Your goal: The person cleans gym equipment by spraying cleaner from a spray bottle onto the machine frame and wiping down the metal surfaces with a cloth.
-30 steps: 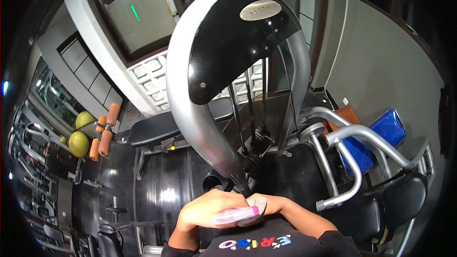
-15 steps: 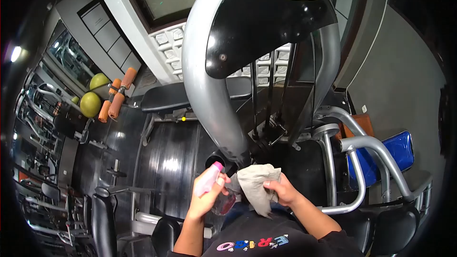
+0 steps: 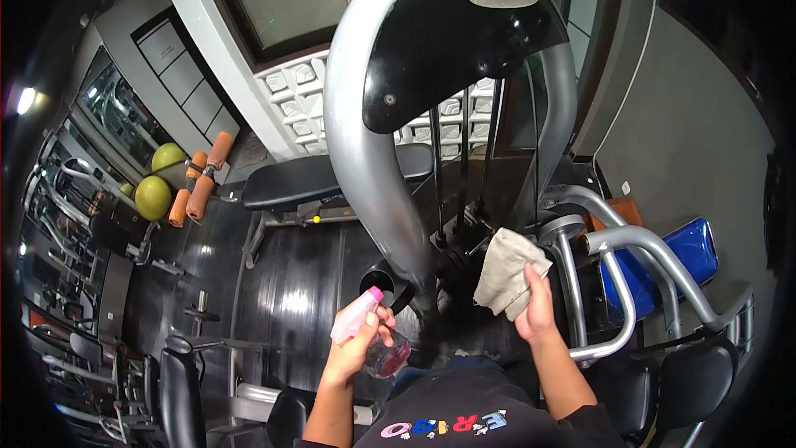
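My left hand (image 3: 362, 342) is closed around a clear spray bottle (image 3: 388, 359) that has a pink and white spray head and some reddish liquid inside. A crumpled light grey cloth (image 3: 507, 272) hangs from my right hand (image 3: 537, 313), its fingers closed on the lower right edge. Both hands are apart in front of my body. Beyond them stands a weight machine (image 3: 365, 141) with a curved silver frame and a black cover.
Behind the machine is a black padded bench (image 3: 290, 181). Silver curved bars (image 3: 655, 253) and a blue pad (image 3: 692, 261) are at the right. Yellow-green balls (image 3: 152, 197) and orange foam rollers (image 3: 200, 197) lie left. Black seats (image 3: 696, 377) are near me at right.
My hands were together at first, then separated. Since then, my right hand has carried the cloth up and to the right, away from the bottle, which stays in my left hand.
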`<move>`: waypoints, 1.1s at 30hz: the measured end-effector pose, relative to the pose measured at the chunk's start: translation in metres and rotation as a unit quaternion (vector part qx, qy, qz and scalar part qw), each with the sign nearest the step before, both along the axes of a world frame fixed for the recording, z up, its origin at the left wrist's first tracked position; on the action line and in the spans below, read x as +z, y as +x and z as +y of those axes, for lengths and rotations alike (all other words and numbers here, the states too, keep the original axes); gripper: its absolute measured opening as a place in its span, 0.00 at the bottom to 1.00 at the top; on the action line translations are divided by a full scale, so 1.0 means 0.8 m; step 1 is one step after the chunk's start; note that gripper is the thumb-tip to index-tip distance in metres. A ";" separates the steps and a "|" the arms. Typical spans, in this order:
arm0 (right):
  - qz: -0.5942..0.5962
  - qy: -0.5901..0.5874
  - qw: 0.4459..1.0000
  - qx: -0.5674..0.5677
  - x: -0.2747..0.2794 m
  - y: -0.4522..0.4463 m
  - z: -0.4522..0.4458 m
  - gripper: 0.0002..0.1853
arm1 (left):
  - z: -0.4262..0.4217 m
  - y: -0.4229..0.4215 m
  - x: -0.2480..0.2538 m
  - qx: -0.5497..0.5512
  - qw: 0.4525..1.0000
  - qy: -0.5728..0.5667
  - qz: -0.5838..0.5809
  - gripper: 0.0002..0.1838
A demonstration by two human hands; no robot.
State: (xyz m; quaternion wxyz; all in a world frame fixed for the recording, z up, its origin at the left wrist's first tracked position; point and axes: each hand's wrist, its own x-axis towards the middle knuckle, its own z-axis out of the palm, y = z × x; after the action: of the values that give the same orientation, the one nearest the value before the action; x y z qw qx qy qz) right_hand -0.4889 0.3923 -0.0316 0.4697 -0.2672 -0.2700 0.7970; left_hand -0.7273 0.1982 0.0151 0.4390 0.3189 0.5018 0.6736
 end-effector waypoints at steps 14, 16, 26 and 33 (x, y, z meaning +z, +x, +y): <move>0.010 0.075 0.995 -0.068 0.020 -0.052 -0.048 0.20 | 0.057 -0.094 0.198 -0.102 0.908 0.078 0.400 0.20; 0.009 0.095 0.993 -0.074 0.029 -0.054 -0.047 0.20 | 0.074 -0.089 0.222 -0.084 0.888 0.115 0.437 0.14; 0.012 0.101 0.991 -0.085 0.010 -0.052 -0.060 0.20 | 0.134 -0.115 0.266 -0.125 0.895 0.114 0.412 0.11; -0.018 0.097 0.989 -0.109 -0.001 -0.036 -0.051 0.16 | 0.147 -0.116 0.250 -0.110 0.915 0.085 0.380 0.09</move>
State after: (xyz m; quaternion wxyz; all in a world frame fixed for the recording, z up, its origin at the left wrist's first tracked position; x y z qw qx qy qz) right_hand -0.5175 0.3511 -0.0327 0.5725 -0.2620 -0.3236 0.7063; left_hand -0.8203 0.3154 0.2149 0.2580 0.6402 0.5332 0.4891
